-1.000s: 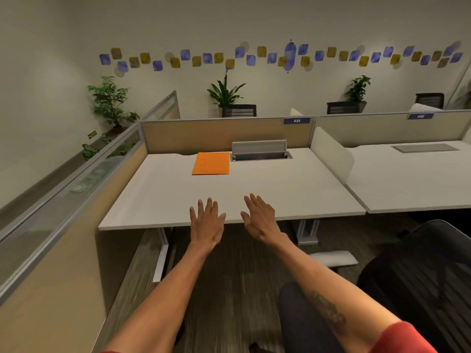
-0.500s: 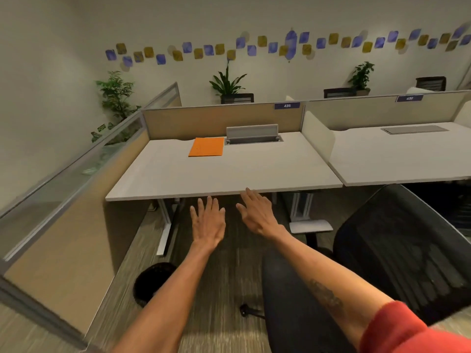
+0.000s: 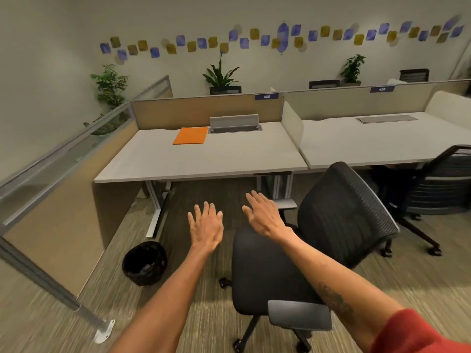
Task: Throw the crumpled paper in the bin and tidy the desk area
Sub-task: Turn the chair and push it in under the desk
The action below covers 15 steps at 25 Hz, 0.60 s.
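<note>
Extending forward over the carpet, the left hand [image 3: 206,229] and the right hand [image 3: 265,217] are held palm down side by side, apart from each other, with fingers straight and slightly spread; nothing is gripped by either. The right forearm is seen crossing above the seat of a black office chair [image 3: 344,215], whose mesh back is turned toward the desk [image 3: 204,161]. An orange folder [image 3: 190,135] is laid flat on the desk near its rear edge, just beside a raised grey cable flap [image 3: 234,121]. The desk is closed at the rear by a tan partition [image 3: 198,110] carrying a blue number label [image 3: 266,96]. The bin [image 3: 144,263], round and black, is set on the floor to the left of the hands, close to the side panel and near the desk's left leg. Its inside is too dark for the contents to be told, so it cannot be said whether the crumpled paper lies there. A second desk [image 3: 369,143] is joined on the right, with another chair [image 3: 443,182] drawn up to it. Potted plants [image 3: 221,72] are ranged behind the partition.
</note>
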### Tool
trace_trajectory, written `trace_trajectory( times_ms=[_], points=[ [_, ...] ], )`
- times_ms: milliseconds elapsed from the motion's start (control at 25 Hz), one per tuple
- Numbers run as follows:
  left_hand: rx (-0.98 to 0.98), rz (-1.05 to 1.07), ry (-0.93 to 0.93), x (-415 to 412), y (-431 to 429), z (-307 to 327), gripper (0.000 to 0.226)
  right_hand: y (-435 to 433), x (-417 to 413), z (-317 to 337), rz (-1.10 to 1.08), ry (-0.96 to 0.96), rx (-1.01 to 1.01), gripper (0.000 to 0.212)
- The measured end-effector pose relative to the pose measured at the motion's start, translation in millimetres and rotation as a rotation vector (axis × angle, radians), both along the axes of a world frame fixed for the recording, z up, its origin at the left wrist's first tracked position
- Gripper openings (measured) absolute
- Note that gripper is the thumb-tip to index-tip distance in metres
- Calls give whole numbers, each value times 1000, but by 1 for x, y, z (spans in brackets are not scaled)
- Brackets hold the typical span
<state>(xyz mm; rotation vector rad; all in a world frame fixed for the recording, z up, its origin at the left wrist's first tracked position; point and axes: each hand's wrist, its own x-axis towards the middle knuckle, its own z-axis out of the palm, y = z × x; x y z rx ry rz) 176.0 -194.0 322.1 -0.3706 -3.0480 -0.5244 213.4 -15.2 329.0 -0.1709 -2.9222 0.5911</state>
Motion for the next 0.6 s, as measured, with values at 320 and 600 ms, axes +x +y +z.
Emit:
trace_trajectory(
  times_ms=[320,600],
  points=[
    [36,-47,-77,50,108,-16,56,111,49,-2,-79,-16,17,55],
    [101,-20,-132,54,244,-27,55,254,43,-10,-63,-75,57,56]
  ],
)
